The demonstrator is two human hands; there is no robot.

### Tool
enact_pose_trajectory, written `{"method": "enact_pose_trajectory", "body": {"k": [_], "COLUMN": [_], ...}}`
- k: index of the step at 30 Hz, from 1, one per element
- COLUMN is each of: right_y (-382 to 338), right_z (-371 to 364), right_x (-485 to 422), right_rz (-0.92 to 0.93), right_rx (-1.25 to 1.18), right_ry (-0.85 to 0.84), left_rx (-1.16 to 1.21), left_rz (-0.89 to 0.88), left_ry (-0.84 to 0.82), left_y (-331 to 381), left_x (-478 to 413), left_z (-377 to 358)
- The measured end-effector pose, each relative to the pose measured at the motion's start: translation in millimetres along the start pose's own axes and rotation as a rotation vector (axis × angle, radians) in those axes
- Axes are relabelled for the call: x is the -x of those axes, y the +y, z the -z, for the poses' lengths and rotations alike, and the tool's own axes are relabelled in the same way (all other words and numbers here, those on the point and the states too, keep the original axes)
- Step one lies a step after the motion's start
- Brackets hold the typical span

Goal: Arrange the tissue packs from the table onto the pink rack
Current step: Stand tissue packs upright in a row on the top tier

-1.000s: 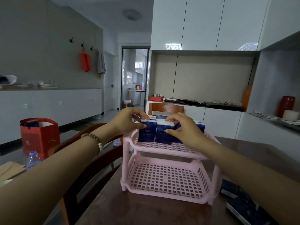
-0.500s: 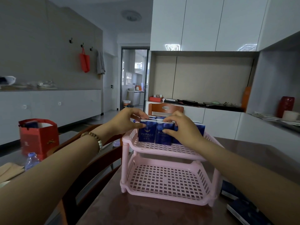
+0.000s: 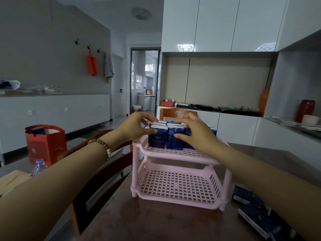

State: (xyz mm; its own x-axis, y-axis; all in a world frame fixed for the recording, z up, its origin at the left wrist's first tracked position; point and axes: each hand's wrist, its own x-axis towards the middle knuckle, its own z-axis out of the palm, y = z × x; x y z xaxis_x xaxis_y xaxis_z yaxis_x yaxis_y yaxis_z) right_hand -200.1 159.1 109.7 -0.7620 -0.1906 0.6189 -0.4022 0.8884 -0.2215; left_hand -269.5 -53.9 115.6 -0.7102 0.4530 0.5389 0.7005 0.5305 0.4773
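Head view, top shelf: a row of blue tissue packs is stood upright on the pink rack.
Left hand: the leftmost pack is pinched, thumb on its front, fingers over its top.
Right hand: the neighbouring pack is gripped the same way.
Tabletop: loose packs are seen lying at 4 o'clock of the rack.
Progress: judged partly done; the loose packs are yet to be shelved.

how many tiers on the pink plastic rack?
2. The upper pink lattice tier holds upright dark blue tissue packs; the lower tier, on the brown table, is bare. None seems hidden.
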Motion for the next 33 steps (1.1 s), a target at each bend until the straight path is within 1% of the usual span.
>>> {"method": "enact_pose_trajectory", "body": {"k": [5, 9, 12, 16, 18, 21, 23, 26, 28, 31, 33], "right_y": [-7, -13, -19, -31, -41, -55, -66, -81, -87, -93, -98], "right_z": [10, 15, 15, 12, 9, 5, 1, -8, -14, -22, -27], "right_x": [12, 28, 50, 89, 109, 134, 149, 167, 175, 180, 182], "right_rz": [0.016, -0.004, -0.006, 0.037, 0.06, 0.049, -0.001, -0.112, -0.162, -0.246, -0.29], "right_rx": [0.0, -0.077, -0.166, -0.186, -0.203, -0.248, -0.304, -0.429, -0.467, -0.474, -0.51], "right_ry": [-0.023, -0.078, -0.144, -0.25, -0.296, -0.346, -0.402, -0.558, -0.657, -0.758, -0.792], "left_rx": [-0.044, -0.032, -0.049, -0.165, -0.155, -0.123, -0.102, -0.092, -0.087, -0.041, -0.021], "left_rz": [0.021, 0.045, 0.03, -0.032, 0.005, 0.103, 0.178, 0.279, 0.33, 0.369, 0.38], "left_ry": [0.025, 0.031, -0.024, -0.092, -0.171, -0.338, -0.433, -0.567, -0.651, -0.749, -0.773], "left_y": [4, 12, 24, 45, 49, 53, 60, 68, 70, 69, 73], "left_x": [8, 25, 56, 116, 145, 180, 202, 228, 241, 250, 254], "left_z": [0, 4, 9, 12, 12, 8, 5, -1, -4, -6, -5]}}
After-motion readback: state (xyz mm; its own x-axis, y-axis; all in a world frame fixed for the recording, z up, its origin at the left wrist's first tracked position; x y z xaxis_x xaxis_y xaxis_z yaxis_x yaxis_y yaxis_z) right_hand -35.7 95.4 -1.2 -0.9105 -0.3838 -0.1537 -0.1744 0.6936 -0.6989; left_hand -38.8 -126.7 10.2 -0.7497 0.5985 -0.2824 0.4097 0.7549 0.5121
